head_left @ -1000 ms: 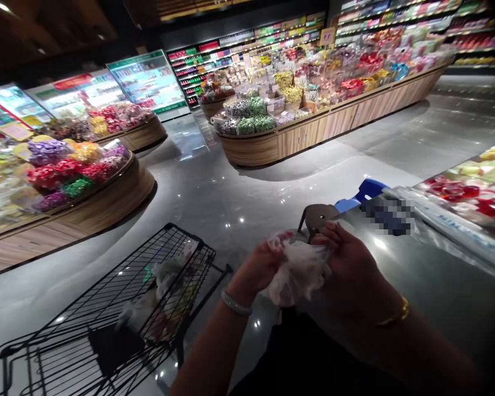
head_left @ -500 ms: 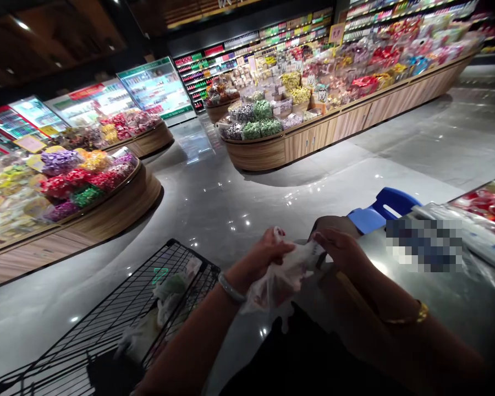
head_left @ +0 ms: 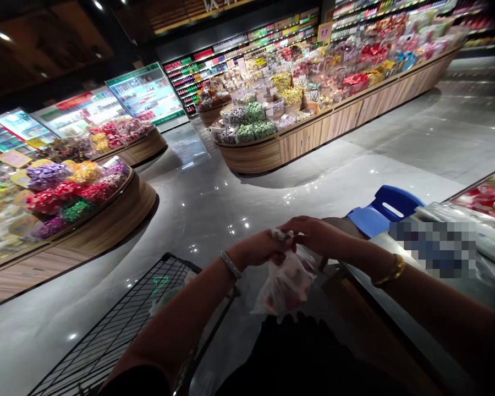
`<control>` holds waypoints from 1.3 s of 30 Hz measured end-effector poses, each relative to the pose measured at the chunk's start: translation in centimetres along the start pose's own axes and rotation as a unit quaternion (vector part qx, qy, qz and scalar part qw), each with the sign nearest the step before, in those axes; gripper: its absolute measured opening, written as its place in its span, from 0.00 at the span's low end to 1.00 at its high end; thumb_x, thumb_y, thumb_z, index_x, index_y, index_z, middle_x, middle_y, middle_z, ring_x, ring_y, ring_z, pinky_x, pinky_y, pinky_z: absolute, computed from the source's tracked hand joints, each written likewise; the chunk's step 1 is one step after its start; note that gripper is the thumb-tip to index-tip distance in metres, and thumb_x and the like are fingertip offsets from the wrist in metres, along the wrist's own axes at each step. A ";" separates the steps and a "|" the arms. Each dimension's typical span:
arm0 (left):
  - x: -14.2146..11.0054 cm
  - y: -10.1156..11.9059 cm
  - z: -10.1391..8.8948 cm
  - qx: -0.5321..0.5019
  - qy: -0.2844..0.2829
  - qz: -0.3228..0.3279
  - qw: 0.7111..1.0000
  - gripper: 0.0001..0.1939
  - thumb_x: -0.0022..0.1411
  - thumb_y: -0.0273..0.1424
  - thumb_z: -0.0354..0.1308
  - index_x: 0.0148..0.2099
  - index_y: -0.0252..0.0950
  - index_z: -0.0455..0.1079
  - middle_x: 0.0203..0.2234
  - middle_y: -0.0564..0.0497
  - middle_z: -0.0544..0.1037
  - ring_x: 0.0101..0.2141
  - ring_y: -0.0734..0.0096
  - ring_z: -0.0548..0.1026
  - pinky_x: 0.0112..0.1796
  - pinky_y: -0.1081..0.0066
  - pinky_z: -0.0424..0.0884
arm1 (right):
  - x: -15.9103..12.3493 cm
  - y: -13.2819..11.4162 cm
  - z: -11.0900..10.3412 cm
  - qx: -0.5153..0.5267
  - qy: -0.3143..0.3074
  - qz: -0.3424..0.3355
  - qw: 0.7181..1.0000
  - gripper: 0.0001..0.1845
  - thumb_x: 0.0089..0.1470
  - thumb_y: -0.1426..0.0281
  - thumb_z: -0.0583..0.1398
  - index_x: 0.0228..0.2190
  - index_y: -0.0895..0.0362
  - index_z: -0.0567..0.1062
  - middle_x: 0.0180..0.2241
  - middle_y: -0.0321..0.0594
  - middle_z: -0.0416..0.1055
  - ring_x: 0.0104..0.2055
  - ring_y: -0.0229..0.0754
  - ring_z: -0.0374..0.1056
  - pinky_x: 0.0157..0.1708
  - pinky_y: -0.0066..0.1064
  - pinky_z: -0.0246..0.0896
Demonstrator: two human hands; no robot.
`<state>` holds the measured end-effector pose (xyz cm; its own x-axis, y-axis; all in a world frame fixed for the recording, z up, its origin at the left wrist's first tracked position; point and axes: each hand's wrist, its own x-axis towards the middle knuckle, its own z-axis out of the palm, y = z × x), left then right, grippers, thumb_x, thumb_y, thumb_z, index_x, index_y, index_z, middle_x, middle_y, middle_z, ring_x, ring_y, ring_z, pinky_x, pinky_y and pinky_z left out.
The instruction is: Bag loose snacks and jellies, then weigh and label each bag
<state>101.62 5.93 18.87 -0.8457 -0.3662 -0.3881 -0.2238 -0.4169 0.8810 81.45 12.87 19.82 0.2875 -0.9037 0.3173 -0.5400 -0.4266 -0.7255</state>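
A thin translucent plastic bag [head_left: 286,283] hangs in front of my body, with reddish contents I cannot make out inside. My left hand [head_left: 268,246], with a silver bracelet at the wrist, is closed around the bag's gathered neck. Beside it, my right hand [head_left: 307,234], with a gold bracelet, pinches the twisted top from the other side. Both hands touch at the neck of the bag.
A black wire shopping cart [head_left: 124,313] stands at lower left, partly hidden by my left arm. To the right are a blue plastic chair [head_left: 373,214] and a metal counter [head_left: 381,247] with plastic bag rolls [head_left: 457,212]. Wooden candy displays [head_left: 251,157] stand ahead.
My hands have come together at the bag's neck; the right has moved left over it. The bag now hangs below them. The view has shifted slightly.
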 end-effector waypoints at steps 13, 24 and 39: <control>-2.1 -1.2 -2.7 -0.109 0.116 0.052 0.986 0.16 0.43 0.27 0.75 0.37 0.32 0.80 0.26 0.49 0.78 0.24 0.76 0.71 0.27 0.74 0.64 | -0.7 -3.2 5.0 -0.230 0.063 0.000 0.971 0.07 0.61 0.70 0.60 0.32 0.55 0.78 0.36 0.47 0.78 0.42 0.51 0.72 0.45 0.43 0.60; -8.5 2.0 -9.7 0.331 0.293 0.331 0.833 0.15 0.50 0.16 0.61 0.36 0.41 0.76 0.28 0.50 0.76 0.31 0.65 0.69 0.36 0.68 0.64 | 11.1 -1.4 10.5 0.192 0.009 0.115 0.974 0.28 0.40 0.67 0.73 0.47 0.50 0.81 0.39 0.39 0.81 0.43 0.52 0.75 0.49 0.45 0.69; -25.0 6.8 -23.7 0.536 0.454 0.393 0.594 0.04 0.67 0.30 0.61 0.38 0.35 0.74 0.35 0.52 0.77 0.43 0.67 0.78 0.47 0.64 0.72 | 31.0 -12.8 20.1 0.147 -0.002 -0.010 0.989 0.12 0.59 0.65 0.61 0.31 0.61 0.79 0.27 0.27 0.73 0.41 0.36 0.72 0.37 0.30 0.62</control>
<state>132.67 -7.48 28.19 -0.3926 -0.5980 0.6988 -0.5245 0.7697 0.3639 113.14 -8.97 26.66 0.2999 -0.8945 0.3314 -0.2802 -0.4147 -0.8657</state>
